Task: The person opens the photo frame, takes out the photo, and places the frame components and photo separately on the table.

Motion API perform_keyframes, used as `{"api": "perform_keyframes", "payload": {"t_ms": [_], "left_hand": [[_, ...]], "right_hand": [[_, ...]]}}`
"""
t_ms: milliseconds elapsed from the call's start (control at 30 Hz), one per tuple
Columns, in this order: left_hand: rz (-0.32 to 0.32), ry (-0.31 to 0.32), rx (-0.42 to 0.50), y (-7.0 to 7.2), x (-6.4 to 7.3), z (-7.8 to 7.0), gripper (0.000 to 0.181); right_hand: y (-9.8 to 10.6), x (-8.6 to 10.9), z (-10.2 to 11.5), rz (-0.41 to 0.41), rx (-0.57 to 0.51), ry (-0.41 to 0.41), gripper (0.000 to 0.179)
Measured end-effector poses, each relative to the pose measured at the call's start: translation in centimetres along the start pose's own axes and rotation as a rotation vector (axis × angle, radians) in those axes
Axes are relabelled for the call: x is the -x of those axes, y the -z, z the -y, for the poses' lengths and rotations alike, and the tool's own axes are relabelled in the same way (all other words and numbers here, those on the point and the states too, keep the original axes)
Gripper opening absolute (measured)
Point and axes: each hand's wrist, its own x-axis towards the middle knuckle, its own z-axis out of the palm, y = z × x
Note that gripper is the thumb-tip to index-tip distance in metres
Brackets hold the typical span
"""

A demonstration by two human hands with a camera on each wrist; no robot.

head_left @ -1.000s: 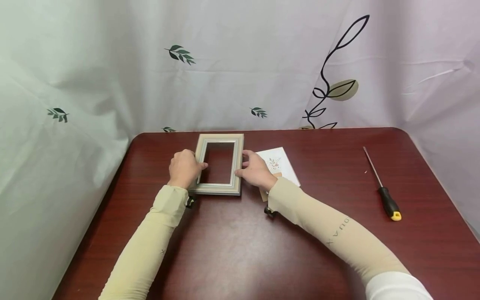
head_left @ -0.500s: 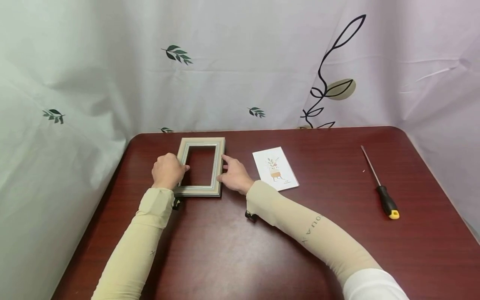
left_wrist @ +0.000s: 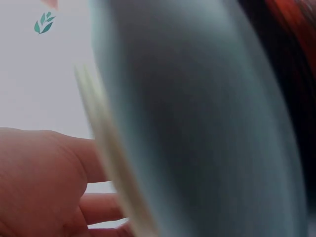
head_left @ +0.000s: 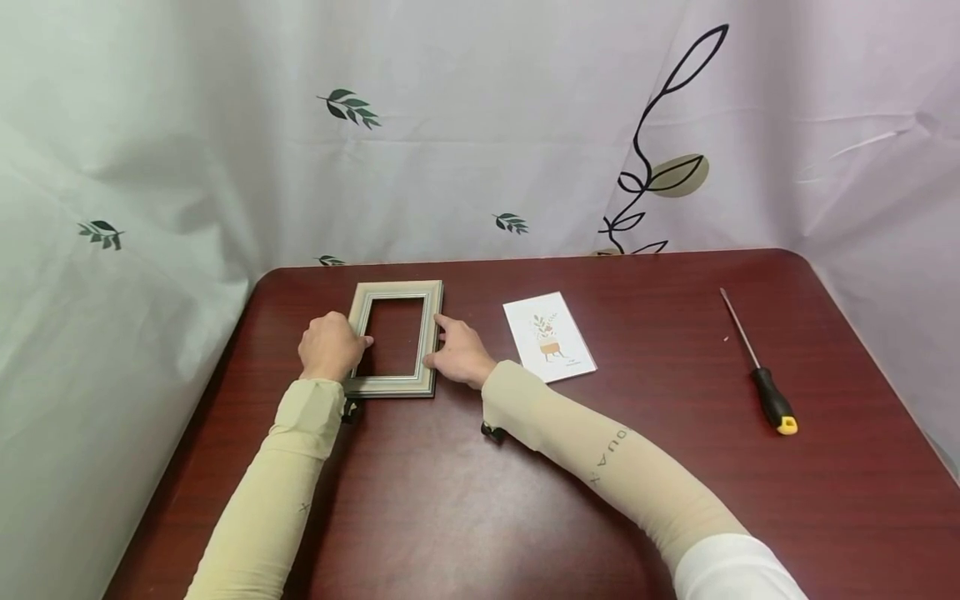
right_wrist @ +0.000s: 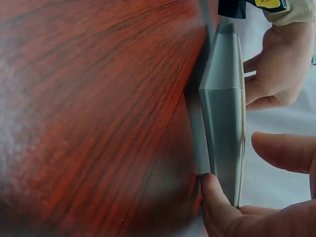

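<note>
A beige and silver picture frame [head_left: 429, 333], with nothing in its opening, lies at the back left of the table. My left hand [head_left: 330, 346] grips its left side, thumb reaching over the inner edge. At the right side is my right hand [head_left: 459, 354], its fingers and thumb around the outer edge. In the right wrist view, one fingertip [right_wrist: 212, 185] meets the bottom of the frame's grey side [right_wrist: 223, 123], while the thumb [right_wrist: 274, 148] stands just off the face. The frame's side [left_wrist: 197, 118] fills the left wrist view, blurred, and hides most left fingertips.
To the right of the frame lies a white card [head_left: 550, 336] printed with a potted plant. A screwdriver [head_left: 771, 396] with a black and yellow handle rests farther right on the red-brown table [head_left: 465, 492]. A leaf-patterned white curtain [head_left: 450, 150] hangs behind the back edge.
Both hands have moved the picture frame to the left and slightly nearer, mostly in the first half second. The white card, partly covered by my right hand before, now shows almost fully.
</note>
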Motion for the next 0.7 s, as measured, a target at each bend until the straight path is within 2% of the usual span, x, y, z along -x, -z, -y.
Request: {"api": "perform_keyframes", "payload": {"t_ms": [467,600,700], "left_hand": [[0.027,0.027,-0.01,-0.3,-0.3,0.3,0.037],[0.037,0.028,-0.016,-0.3,-0.3,0.4,0.038],[0.042,0.027,-0.025,-0.2,-0.2,0.4,0.04]], "right_hand": [[0.5,0.0,0.1,0.04,0.018,0.028,0.081],[1.8,0.5,0.1,0.053,-0.008,0.076,0.077],[3.6,0.9,0.1,0.05,0.001,0.117,0.072]]}}
